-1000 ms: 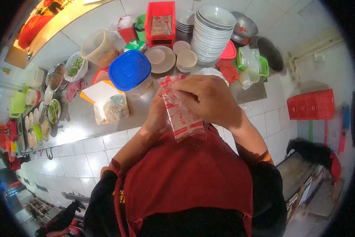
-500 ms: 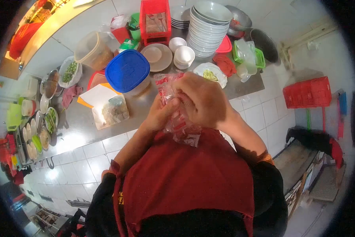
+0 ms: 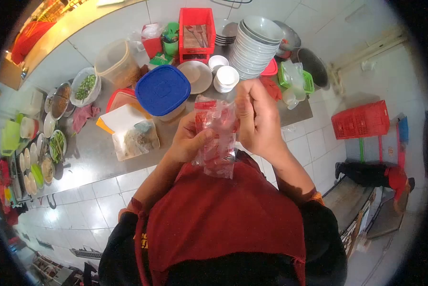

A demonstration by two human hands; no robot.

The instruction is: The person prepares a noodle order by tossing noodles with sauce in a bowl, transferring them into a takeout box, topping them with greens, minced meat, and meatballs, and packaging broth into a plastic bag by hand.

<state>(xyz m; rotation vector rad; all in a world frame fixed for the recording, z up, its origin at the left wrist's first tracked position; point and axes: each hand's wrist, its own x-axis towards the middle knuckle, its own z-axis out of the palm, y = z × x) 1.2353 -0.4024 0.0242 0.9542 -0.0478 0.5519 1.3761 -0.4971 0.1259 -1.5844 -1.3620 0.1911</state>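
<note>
So, a crinkly clear plastic packet with red print [image 3: 217, 143] is held mid-frame, pinched between thumb and fingers of the left hand [image 3: 187, 140]. The right hand [image 3: 260, 119] is curled closed right by the packet's upper right edge (whether any film is pinched in there can't be told from this angle). If that film were yanked too hard, the side could probably get ripped, and any contents might be dumped down the red apron [image 3: 228, 214], since the packet's lower end is hung over that and not over the worktop [image 3: 87, 159]. The contents can't really be made out, btw.

Just up and left, a blue-lidded tub [image 3: 163, 90] is parked beside an open paper box [image 3: 121, 118]. Above the right hand, small white cups [image 3: 227, 76] and a tall stack of bowls [image 3: 254, 55] are crowded together; that stack could be clipped if the right hand was swung upward by a sudden tear.
</note>
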